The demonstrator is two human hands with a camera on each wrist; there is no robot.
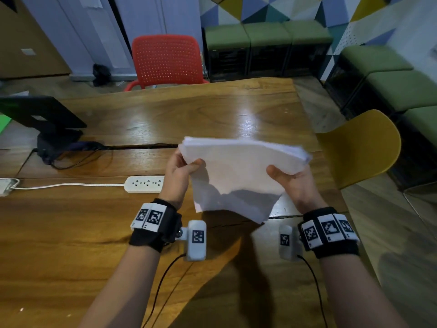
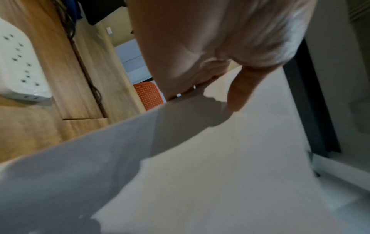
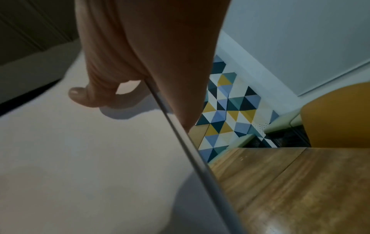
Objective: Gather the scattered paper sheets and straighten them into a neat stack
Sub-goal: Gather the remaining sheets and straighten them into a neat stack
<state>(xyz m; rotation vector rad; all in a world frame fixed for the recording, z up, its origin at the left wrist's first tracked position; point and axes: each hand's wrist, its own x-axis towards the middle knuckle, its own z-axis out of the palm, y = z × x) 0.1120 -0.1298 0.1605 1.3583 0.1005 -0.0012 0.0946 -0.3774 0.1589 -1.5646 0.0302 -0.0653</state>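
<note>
A stack of white paper sheets (image 1: 238, 171) is held up off the wooden table (image 1: 94, 233), its far edges slightly fanned and uneven. My left hand (image 1: 182, 171) grips the stack's left side, thumb on top and fingers underneath. My right hand (image 1: 293, 183) grips the right side the same way. In the left wrist view the thumb (image 2: 240, 91) presses on the top sheet of the paper (image 2: 220, 174). The right wrist view shows my thumb (image 3: 88, 96) on the paper (image 3: 90, 158) and the stack's edge running diagonally.
A white power strip (image 1: 144, 184) with its cord lies on the table to the left. A black monitor stand (image 1: 47, 124) and cables sit at far left. A red chair (image 1: 166, 60) stands behind the table, a yellow chair (image 1: 361, 147) at the right.
</note>
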